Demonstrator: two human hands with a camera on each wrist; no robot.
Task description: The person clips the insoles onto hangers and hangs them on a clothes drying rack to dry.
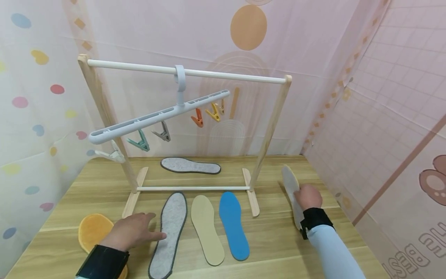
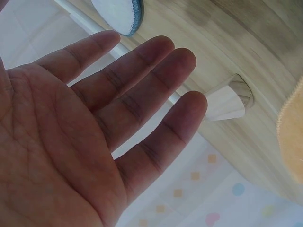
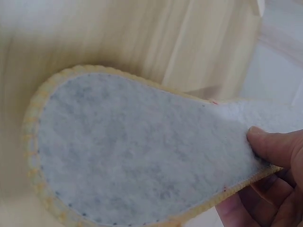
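Note:
My right hand (image 1: 309, 197) pinches an insole (image 3: 128, 146) near its middle, at the right of the table. Its grey felt face and yellow stitched edge show in the right wrist view, and in the head view it is tilted up on its side. Fingers spread and holding nothing, my left hand (image 1: 134, 231) is over the table between an orange fuzzy insole (image 1: 92, 228) and a grey insole with a dark edge (image 1: 173, 221). To the right of that one lie a beige insole (image 1: 207, 228) and a blue insole (image 1: 234, 224).
Behind the row stands a wooden rack (image 1: 273, 128) with a white top rod (image 1: 139, 67). A pale blue hanger (image 1: 156, 118) hangs from it, with several coloured clips such as an orange clip (image 1: 198, 118). Another grey insole (image 1: 189, 166) lies behind the lower bar (image 1: 193, 188).

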